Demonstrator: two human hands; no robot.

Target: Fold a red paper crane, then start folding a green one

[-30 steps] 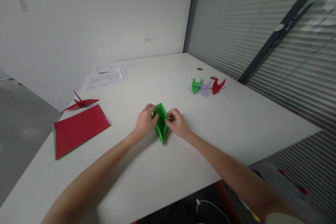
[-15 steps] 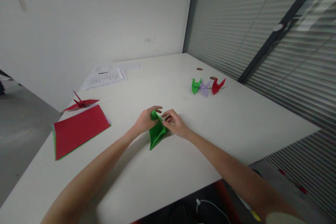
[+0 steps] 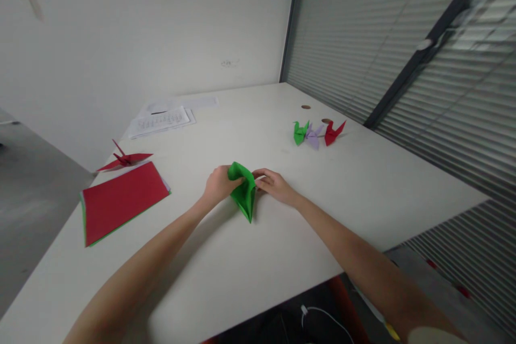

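A partly folded sheet of green origami paper (image 3: 245,193) is held up just over the white table, its lower point aimed toward me and its layers spread a little at the top. My left hand (image 3: 220,183) grips its left side, thumb across the front and the other fingers hidden behind. At the right edge, my right hand (image 3: 276,185) is closed with bent fingertips against the paper; part of that contact is hidden.
On the left lies a stack of coloured sheets (image 3: 124,201), red on top, with a red paper crane (image 3: 126,159) behind it. Printed papers (image 3: 161,121) are farther back. Green (image 3: 300,132), lilac (image 3: 313,136) and red (image 3: 334,133) folded cranes stand back right.
The green paper has turned, so its lower point has swung right and its front opens toward me. My left thumb lies farther across it; my right hand has shifted slightly right.
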